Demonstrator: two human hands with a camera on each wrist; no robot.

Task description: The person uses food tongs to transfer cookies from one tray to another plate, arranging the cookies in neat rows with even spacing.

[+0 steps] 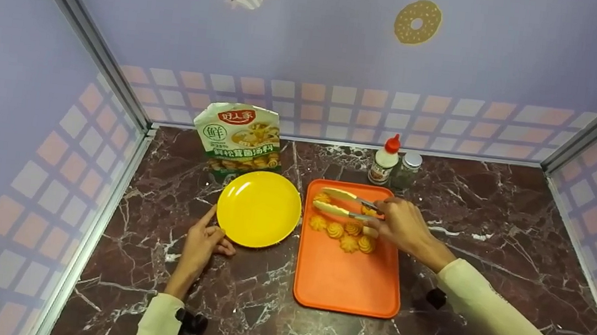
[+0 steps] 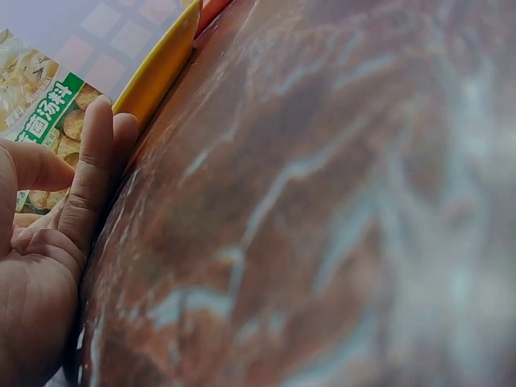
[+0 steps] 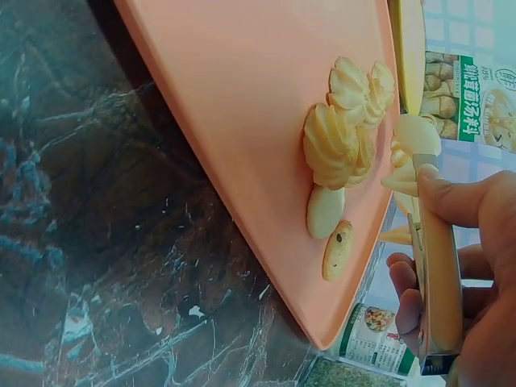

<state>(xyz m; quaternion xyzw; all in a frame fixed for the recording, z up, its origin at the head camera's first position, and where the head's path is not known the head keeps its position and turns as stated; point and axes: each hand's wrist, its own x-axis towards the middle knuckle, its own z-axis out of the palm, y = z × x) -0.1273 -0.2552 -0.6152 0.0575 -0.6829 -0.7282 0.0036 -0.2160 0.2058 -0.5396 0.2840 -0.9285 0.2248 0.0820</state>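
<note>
Head view: the right hand (image 1: 403,225) reaches over the right edge of an orange tray (image 1: 344,286), fingers curled round a pair of tongs (image 1: 332,210). The tongs' two arms stand apart, pointing left, their yellow tips near the tray's left rim with a cookie showing between them; whether they touch it I cannot tell. More cookies (image 1: 334,230) sit in the tray's far half, close together below the tongs, while the near half is bare orange down to its rounded corners.

Left of the tray, a yellow plate (image 1: 259,210) lies flat on the table (image 1: 257,296), its right rim so near the tray's left edge that only a sliver of marble shows between. The left hand (image 1: 205,238) rests loosely at the plate's near left rim, index finger stretched along it, gripping nothing.

Behind the plate stands a food packet (image 1: 240,139), close to its far rim. A red-capped bottle (image 1: 384,162) and a jar (image 1: 406,172) stand just beyond the tray's far right corner, before the back wall (image 1: 333,104). Marble stretches along the tray's right side and near edge.
</note>
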